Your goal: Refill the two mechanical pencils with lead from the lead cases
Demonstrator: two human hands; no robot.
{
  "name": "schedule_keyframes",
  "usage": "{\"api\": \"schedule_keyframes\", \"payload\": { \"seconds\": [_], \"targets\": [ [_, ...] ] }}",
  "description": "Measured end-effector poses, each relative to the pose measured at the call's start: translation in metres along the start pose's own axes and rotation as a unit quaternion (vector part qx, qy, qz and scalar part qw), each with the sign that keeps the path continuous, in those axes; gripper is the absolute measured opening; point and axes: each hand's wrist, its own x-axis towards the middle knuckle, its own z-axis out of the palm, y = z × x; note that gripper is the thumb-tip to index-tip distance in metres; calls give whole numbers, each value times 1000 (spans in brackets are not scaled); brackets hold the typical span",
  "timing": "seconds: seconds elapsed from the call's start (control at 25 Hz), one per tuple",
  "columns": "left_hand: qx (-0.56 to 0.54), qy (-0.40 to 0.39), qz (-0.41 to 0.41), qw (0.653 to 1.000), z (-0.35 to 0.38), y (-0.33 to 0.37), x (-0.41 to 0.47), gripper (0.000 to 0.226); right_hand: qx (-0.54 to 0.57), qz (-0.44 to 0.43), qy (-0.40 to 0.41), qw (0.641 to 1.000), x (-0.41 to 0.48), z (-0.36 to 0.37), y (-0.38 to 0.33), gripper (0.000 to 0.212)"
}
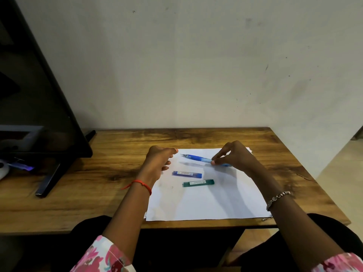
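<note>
While a blue translucent plastic mechanical pencil (196, 158) is pinched near its rear half between the thumb and fingertips of the right hand (233, 156), it is held just above a white sheet of paper (206, 203). It lies nearly level, with its metal tip pointed to the left. At the tip two points seem to be set side by side, so it cannot be told whether one pencil or two are held.

The left hand (157, 160) is raised over the left edge of the sheet, near the pencil tip but apart from it. Its fingers are loosely curled and nothing is seen in them.

Two slim rectangular plastic cases are laid flat on the paper, below the pencil and between the two hands. A purple lead case (187, 174) is placed nearer the pencil, and a dark green lead case (198, 183) just beside it, nearer the person. Neither is touched.

The sheet is spread on a brown wooden table (78, 203) set against a pale wall. A black flat screen on a stand (39, 114) is placed on the table's left part. A red thread (142, 183) is worn on the left wrist, a beaded metal bracelet (278, 197) on the right wrist, and pink floral sleeves (102, 256) on both arms.
</note>
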Motion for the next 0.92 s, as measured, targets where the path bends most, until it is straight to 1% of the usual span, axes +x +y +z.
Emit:
{"api": "schedule_keyframes", "payload": {
  "seconds": [0.24,0.52,0.72,0.92],
  "targets": [
    [11,4,-25,1000,1,-1,3,16,-89,4,-5,996,5,11,3,27],
    [16,1,-26,1000,2,0,1,14,-118,-4,-3,993,5,12,-2,31],
    [23,1,-25,999,2,-1,3,13,-117,-15,-15,993,7,14,0,32],
    [31,7,-20,999,4,-2,4,12,-75,-19,-8,997,8,11,-1,30]
  ]
}}
